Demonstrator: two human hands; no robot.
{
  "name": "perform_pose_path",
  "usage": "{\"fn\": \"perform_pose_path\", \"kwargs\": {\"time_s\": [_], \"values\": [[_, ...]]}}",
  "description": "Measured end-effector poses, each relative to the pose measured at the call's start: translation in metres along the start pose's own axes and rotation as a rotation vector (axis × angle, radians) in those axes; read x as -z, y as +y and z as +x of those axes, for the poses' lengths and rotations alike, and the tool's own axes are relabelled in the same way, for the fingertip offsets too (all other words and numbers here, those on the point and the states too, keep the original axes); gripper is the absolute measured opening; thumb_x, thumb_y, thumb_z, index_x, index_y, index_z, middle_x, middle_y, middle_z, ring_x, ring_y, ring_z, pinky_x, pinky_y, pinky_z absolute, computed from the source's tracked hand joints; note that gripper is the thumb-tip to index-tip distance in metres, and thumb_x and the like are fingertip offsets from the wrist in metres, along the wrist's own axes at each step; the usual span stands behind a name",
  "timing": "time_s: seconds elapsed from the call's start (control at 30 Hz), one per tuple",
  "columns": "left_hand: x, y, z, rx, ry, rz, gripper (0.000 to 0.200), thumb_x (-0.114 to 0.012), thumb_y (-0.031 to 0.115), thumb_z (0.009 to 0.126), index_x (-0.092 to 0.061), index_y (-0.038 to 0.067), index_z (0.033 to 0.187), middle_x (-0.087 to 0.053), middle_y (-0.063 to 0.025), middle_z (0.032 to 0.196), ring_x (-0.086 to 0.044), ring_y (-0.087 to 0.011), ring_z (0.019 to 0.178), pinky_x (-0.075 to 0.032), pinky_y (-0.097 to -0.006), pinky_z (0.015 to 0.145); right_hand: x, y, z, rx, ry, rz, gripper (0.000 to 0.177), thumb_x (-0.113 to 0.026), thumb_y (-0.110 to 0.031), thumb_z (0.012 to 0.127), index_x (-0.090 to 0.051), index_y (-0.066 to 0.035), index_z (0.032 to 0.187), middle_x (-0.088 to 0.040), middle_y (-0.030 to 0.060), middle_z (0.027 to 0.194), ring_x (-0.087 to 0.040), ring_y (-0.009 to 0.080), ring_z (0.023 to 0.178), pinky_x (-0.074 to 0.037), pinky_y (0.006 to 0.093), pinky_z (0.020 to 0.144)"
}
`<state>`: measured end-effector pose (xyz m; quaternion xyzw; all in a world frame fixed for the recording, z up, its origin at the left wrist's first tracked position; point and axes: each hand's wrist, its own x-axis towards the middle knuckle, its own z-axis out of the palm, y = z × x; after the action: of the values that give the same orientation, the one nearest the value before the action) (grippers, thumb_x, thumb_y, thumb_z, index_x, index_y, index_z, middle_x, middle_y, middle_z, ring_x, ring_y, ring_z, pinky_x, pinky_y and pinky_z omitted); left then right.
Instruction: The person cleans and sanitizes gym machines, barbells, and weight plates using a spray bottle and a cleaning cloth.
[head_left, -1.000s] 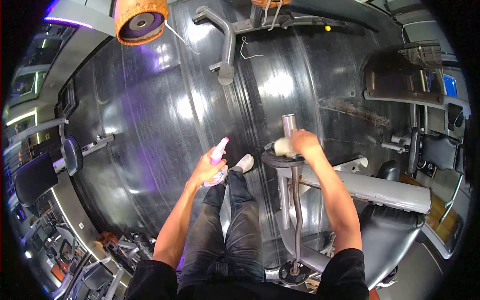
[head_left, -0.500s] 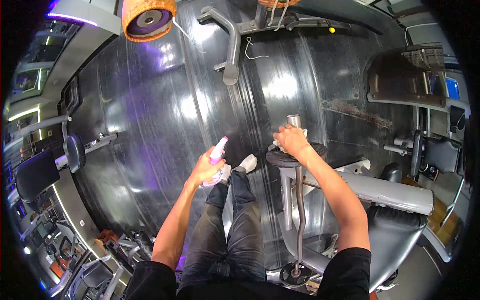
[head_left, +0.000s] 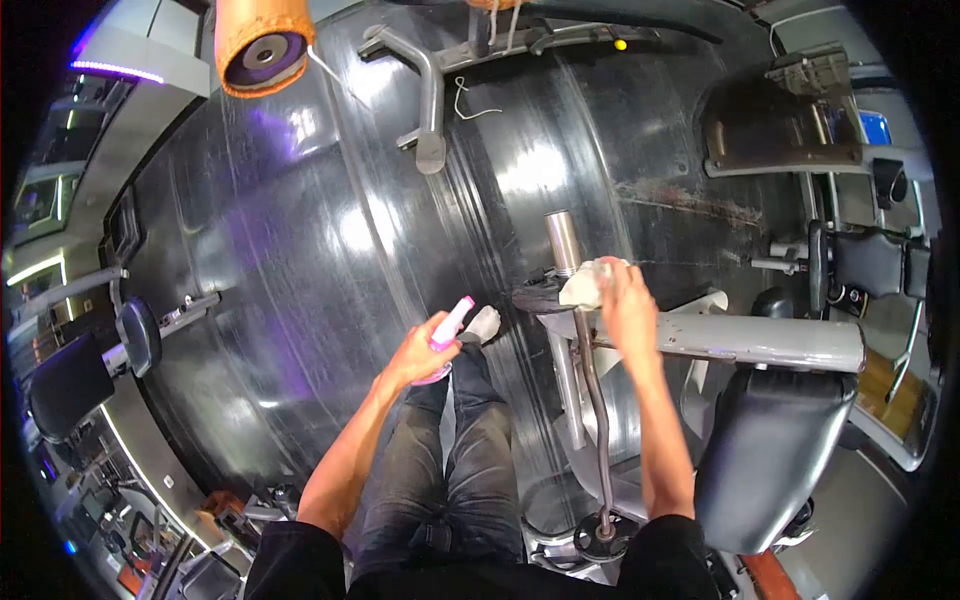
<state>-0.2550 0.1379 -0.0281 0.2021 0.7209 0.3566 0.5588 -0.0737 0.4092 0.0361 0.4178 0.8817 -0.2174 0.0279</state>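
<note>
While the fingers of the left hand [head_left: 415, 357] wrap a spray bottle [head_left: 450, 328], the dark weight plate [head_left: 537, 294] shows its left side, the pale cloth [head_left: 579, 291] having shifted rightward past the bar end [head_left: 563, 240], pinched by the right hand's [head_left: 629, 312] fingers.

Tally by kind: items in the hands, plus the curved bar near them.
Spray bottle (left hand): 1
Cloth (right hand): 1
Curved bar: 1
Total: 3
</note>
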Motion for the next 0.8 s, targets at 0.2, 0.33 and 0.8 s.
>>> {"fn": "perform_pose_path", "kwargs": {"time_s": [0.2, 0.33, 0.8], "values": [[-0.030, 0.008, -0.010, -0.123, -0.092, 0.046, 0.030, -0.067, 0.019, 0.078, -0.058, 0.005, 0.102, -0.062, -0.0122, 0.083, -0.063, -0.0242, 0.080, -0.048, -0.0363, 0.074, -0.047, 0.009, -0.056, -0.040, 0.310, 0.254, 0.042, -0.059, -0.002, 0.085, -0.050, -0.014, 0.125, -0.048, 0.0165, 0.114, -0.059, 0.0383, 0.092, -0.050, 0.0463, 0.075], [-0.045, 0.005, -0.010, -0.140, -0.155, 0.070, 0.030, -0.067, 0.018, 0.078, -0.058, 0.005, 0.104, -0.062, -0.0126, 0.087, -0.062, -0.0247, 0.085, -0.047, -0.0358, 0.078, -0.095, 0.020, -0.073, -0.370, 0.619, 0.491, 0.039, -0.050, 0.003, 0.087, -0.046, -0.001, 0.125, -0.048, 0.0221, 0.117, -0.047, 0.0394, 0.113, -0.038, 0.0435, 0.097], [-0.069, 0.006, 0.006, -0.115, -0.311, 0.170, 0.032, -0.067, 0.018, 0.078, -0.059, 0.006, 0.107, -0.065, -0.0120, 0.083, -0.063, -0.0202, 0.079, -0.049, -0.0347, 0.075, -0.095, 0.041, -0.119, -0.274, 0.166, 0.322, 0.034, -0.058, -0.003, 0.084, -0.054, -0.012, 0.116, -0.052, 0.0204, 0.118, -0.057, 0.0407, 0.102, -0.050, 0.0464, 0.083]]}}
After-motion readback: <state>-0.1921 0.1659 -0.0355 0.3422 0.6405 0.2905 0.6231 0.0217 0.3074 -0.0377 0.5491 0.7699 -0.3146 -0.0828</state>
